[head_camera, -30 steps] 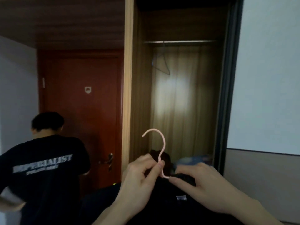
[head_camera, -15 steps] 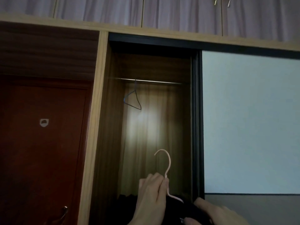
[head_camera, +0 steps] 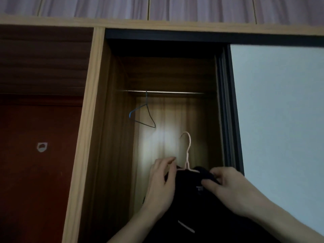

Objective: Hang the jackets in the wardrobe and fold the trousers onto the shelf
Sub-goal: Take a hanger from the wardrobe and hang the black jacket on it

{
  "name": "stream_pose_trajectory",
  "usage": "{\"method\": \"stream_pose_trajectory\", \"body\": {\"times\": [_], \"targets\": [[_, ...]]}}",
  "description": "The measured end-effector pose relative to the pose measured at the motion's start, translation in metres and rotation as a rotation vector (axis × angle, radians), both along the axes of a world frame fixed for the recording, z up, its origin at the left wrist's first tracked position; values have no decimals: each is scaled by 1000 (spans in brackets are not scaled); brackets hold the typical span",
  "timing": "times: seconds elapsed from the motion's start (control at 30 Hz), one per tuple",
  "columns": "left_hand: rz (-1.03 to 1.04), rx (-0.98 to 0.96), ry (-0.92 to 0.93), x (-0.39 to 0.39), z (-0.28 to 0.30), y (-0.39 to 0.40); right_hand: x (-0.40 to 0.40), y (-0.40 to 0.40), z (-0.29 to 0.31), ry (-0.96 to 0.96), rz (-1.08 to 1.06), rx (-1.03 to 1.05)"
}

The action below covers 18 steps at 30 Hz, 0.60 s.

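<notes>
Head view: A person stands before the open wardrobe (head_camera: 98, 120), both hands raised to a black jacket (head_camera: 196, 199) already threaded on a pale pink hanger (head_camera: 188, 151). The jacket sits below the steel rail (head_camera: 166, 92), low in the opening, with the pink hook standing upright and free, well short of the rail. The left hand (head_camera: 162, 183) holds the garment at the left shoulder of the hanger, fingers curled around the dark cloth, the forefinger lifted loose. The right hand (head_camera: 233, 188) pinches the collar just right of the hook's stem, thumb and fingers closed on the fabric near a small white neck label. In this dim light it is hard to tell whether either hand also grips the hanger wire itself. An empty dark wire hanger (head_camera: 145, 116) hangs from the rail's left end.

The step in hand appears to be hanging the jacket. The next move calls for lifting the load until the hook clears the rail, then lowering it on, right of the empty hanger.
</notes>
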<state>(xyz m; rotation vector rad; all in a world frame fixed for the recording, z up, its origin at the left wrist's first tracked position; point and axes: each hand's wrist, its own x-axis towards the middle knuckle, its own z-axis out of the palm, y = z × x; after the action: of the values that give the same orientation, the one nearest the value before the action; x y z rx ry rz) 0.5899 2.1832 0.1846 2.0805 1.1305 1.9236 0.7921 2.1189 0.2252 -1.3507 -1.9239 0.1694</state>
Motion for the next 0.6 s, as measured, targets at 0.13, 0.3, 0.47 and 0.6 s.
{"method": "stream_pose_trajectory", "body": {"times": [0.13, 0.3, 0.47, 0.6], "targets": [[6, -35, -40, -20, 11, 40, -16, 31, 63, -26, -21, 72], [23, -52, -40, -28, 27, 84, -46, 73, 132, -28, -128, 161], [47, 18, 23, -32, 64, 117, -71, 115, 175, -24, -214, 225], [112, 69, 45, -42, 103, 140, -89, 141, 202, -44, -284, 255]]}}
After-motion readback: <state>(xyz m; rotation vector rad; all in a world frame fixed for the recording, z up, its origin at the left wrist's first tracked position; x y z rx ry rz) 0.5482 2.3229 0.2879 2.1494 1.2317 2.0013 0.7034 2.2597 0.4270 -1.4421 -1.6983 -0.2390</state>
